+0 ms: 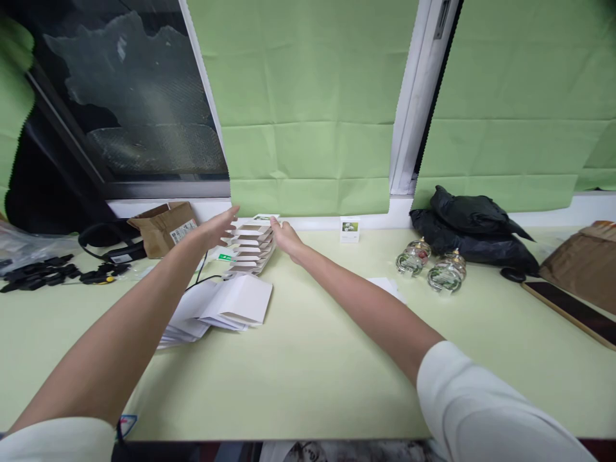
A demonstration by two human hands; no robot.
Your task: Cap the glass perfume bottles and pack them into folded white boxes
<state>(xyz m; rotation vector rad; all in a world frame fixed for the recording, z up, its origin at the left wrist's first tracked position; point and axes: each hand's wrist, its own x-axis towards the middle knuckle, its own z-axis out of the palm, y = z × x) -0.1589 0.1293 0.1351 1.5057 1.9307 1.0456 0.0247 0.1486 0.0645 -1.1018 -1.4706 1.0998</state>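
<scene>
A stack of small white open-ended cartons [250, 247] stands at the back of the table, with a green picture on the topmost one. My left hand [220, 229] is to the left of the stack, fingers spread and nothing in its grasp. On the other side, my right hand [287, 240] lies along the stack's right edge, its thumb raised and the other fingers partly hidden. It seems to touch the cartons, but I cannot tell how firmly. In front of the stack, several folded white paper sheets or flattened cartons [245, 298] lie fanned out beneath my left forearm.
A small white box with a picture [349, 230] stands upright by the wall. Two clear ornaments [446, 273] sit right of centre, near black plastic bags [476, 234] and a phone [572, 308]. An opened brown carton [163, 228] and black cable parts [41, 273] are at the left.
</scene>
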